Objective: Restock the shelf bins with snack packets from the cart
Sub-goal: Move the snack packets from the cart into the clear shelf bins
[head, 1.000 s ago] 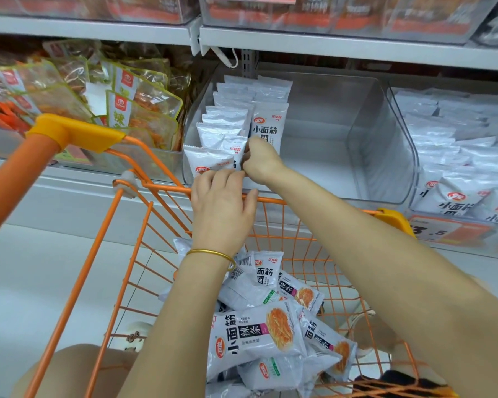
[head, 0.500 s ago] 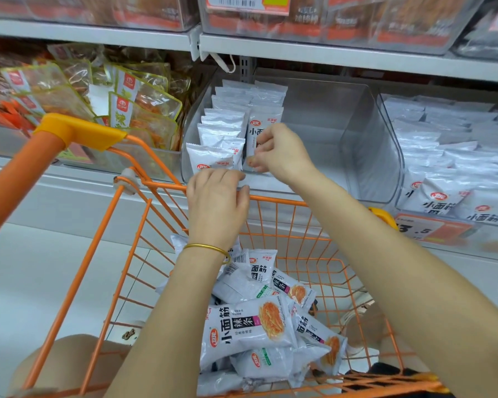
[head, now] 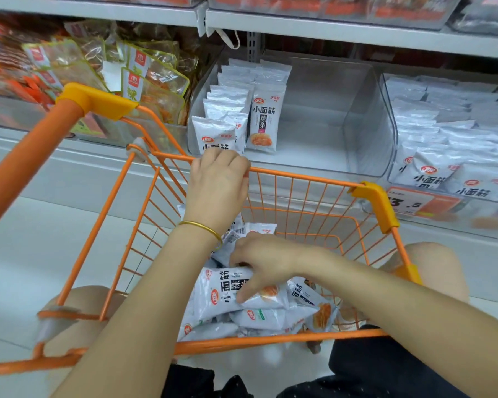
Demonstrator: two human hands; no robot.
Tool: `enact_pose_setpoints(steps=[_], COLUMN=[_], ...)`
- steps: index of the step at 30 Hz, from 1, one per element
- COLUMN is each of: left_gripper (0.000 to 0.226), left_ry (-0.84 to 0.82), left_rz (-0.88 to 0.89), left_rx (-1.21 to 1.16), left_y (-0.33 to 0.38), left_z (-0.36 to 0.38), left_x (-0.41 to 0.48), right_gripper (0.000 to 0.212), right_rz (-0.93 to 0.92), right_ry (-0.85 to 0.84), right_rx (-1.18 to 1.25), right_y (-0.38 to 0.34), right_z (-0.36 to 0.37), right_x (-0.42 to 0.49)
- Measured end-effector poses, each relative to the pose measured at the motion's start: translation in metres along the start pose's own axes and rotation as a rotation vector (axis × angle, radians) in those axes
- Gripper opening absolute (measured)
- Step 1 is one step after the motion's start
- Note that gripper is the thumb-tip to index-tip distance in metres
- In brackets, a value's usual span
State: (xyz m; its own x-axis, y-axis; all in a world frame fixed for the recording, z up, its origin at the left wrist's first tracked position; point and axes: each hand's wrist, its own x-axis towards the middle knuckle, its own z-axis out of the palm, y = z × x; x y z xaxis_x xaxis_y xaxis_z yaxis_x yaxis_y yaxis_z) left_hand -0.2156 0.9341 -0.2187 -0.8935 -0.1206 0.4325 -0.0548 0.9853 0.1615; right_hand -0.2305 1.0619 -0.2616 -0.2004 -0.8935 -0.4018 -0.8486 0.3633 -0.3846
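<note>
Found the white snack packets [head: 259,317] heaped low in the orange cart [head: 270,342], most with printed faces up, toward its near side. Held the top packet [head: 224,294] of that heap in the right hand [head: 268,262], thumb at the upper edge and fingers curled down over the printed face. Clasped the far rim [head: 299,176] of the cart with the left hand [head: 217,182], fingers bent over the wire, a gold bangle [head: 202,227] on that wrist.

Faced, just beyond that rim, a clear shelf bin [head: 314,145], filled only along its left side with upright rows of the same white packets [head: 263,119], fronts toward the cart. Saw to the right of it a neighbouring stack of white packets [head: 449,130] behind clear plastic, packed close, with an orange price tag [head: 414,203] below the front. Saw to the left yellow-edged packets [head: 153,84] leaning in another bin, partly hidden behind the cart's orange handle [head: 20,159]. Made out above a grey shelf edge [head: 328,27], carrying more stock too blurred to read. Glimpsed bare knees below the basket on both sides, over a pale floor.
</note>
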Motion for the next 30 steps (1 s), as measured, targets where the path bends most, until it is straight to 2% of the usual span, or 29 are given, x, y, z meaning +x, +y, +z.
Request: enact_pose_setpoints(steps=[4, 9, 13, 17, 21, 23, 26, 27, 30], left_gripper=[0.028, 0.024, 0.025, 0.028, 0.034, 0.035, 0.031, 0.031, 0.03], left_ry=[-0.003, 0.083, 0.104, 0.098, 0.106, 0.101, 0.091, 0.089, 0.102], left_rz=[-0.011, -0.08, -0.108, -0.062, -0.029, -0.008, 0.016, 0.02, 0.027], left_rx=[-0.065, -0.155, -0.204, -0.223, -0.195, -0.217, -0.249, -0.258, -0.28], left_y=[-0.005, -0.01, -0.01, -0.012, -0.015, -0.016, -0.018, -0.018, -0.019], left_z=[0.005, 0.007, 0.014, 0.028, 0.034, 0.037, 0.04, 0.041, 0.044], left_x=[-0.004, 0.005, 0.014, 0.008, 0.007, 0.008, 0.007, 0.008, 0.008], right_gripper=[0.033, 0.031, 0.018, 0.002, 0.01, 0.017, 0.033, 0.038, 0.043], right_rz=[0.021, 0.243, 0.281, 0.33, 0.353, 0.401, 0.538, 0.611, 0.852], right_ry=[0.043, 0.081, 0.26, 0.488, 0.831, 0.941, 1.042, 1.041, 0.885], right_rx=[0.28, 0.779, 1.116, 1.31, 1.518, 1.504, 1.36, 1.248, 0.762], right_y=[0.008, 0.043, 0.066, 0.077, 0.094, 0.104, 0.119, 0.127, 0.134], right_z=[-0.009, -0.046, -0.084, -0.115, -0.145, -0.153, -0.15, -0.145, -0.135], right_x=[-0.006, -0.035, -0.06, -0.052, -0.012, 0.015, 0.054, 0.065, 0.075])
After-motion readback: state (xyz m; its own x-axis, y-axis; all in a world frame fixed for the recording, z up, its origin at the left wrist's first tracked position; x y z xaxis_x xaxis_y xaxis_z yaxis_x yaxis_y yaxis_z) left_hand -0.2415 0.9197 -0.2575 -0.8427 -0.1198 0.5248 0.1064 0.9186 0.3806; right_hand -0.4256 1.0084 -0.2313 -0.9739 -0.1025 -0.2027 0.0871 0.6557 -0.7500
